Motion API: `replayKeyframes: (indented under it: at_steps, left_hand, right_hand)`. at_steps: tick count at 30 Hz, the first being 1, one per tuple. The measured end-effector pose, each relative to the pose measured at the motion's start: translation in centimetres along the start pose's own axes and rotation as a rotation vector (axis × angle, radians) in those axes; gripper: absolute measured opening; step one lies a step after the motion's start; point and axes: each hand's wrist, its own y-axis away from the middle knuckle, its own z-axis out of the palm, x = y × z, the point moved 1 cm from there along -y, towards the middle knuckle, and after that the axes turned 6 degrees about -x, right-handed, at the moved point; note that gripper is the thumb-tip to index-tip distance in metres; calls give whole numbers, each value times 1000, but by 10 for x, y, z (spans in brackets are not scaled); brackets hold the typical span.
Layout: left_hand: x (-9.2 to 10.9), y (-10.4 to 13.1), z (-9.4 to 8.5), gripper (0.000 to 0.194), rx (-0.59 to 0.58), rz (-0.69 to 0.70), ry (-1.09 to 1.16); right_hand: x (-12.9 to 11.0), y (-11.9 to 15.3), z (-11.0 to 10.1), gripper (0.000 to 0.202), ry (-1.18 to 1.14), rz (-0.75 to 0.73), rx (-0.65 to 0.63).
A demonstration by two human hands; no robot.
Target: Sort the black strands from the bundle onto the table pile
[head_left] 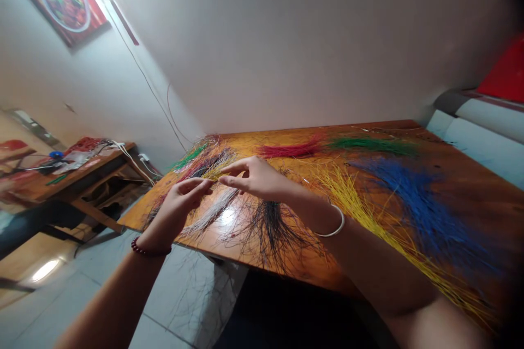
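My left hand (183,200), with a dark red bead bracelet at the wrist, is closed in a pinch above the table's left part. My right hand (262,179), wearing a white bangle, reaches across to it, thumb and forefinger curved toward the left fingertips. Thin yellow wires (215,174) show between the two hands; their exact number is too fine to make out. Just under the hands lie white wires (216,211) and a fanned bunch of black wires (272,223). A mixed heap of coloured wires (198,161) spreads behind my left hand.
On the wooden table (327,267) lie loose bunches of red wires (290,148), green wires (370,145), yellow wires (360,212) and blue wires (426,207). A wall closes off the far side. To the left stands a second table (77,174) with clutter and cables.
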Motion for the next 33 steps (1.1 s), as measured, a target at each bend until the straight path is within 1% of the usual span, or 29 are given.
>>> replayKeyframes:
  at_steps: [1,3,6,9,12,15,17,18,20,22,24,26,28,29,31,33]
  left_hand:
    - [2,4,7,36,-41,4,1]
    - [4,11,20,35,-104,8,2]
    - [7,18,34,33,-163,21,4]
    - [11,25,43,27,-190,51,-9]
    - [18,34,50,24,-213,94,-11]
    - [20,45,57,24,-228,136,-1]
    - [16,52,63,23,-213,164,21]
    - [13,55,68,23,-190,182,31]
    - [4,59,79,23,-107,213,37]
    - [-6,62,96,24,-15,208,30]
    - [-16,62,118,26,38,162,50]
    - [-23,62,141,28,42,122,84]
    - [-26,62,161,28,-8,116,67]
    - [-26,63,169,28,-38,128,37]
    - [-25,63,182,26,-81,167,-50]
    - [-25,62,191,23,-93,202,-146]
  right_hand:
    - [3,-2,5,41,-47,1,-24]
    - [8,-4,11,36,-99,-20,-30]
    - [12,-6,7,32,-106,-51,18]
    - [11,-6,-10,29,-134,-47,136]
    - [7,-3,-35,28,-143,-49,278]
    - [0,7,-61,28,-92,-46,375]
    - [-9,19,-74,26,41,-52,447]
    - [-15,26,-79,26,147,-54,490]
    - [-29,43,-86,24,409,-36,597]
    - [-43,60,-88,23,665,22,701]
    - [-54,75,-87,20,854,91,760]
    - [-61,85,-88,17,979,154,750]
    - [-60,88,-94,16,1059,206,695]
    - [-55,86,-100,17,1085,236,651]
    - [-38,78,-114,19,1109,313,522]
    - [-9,65,-127,21,1093,450,330]
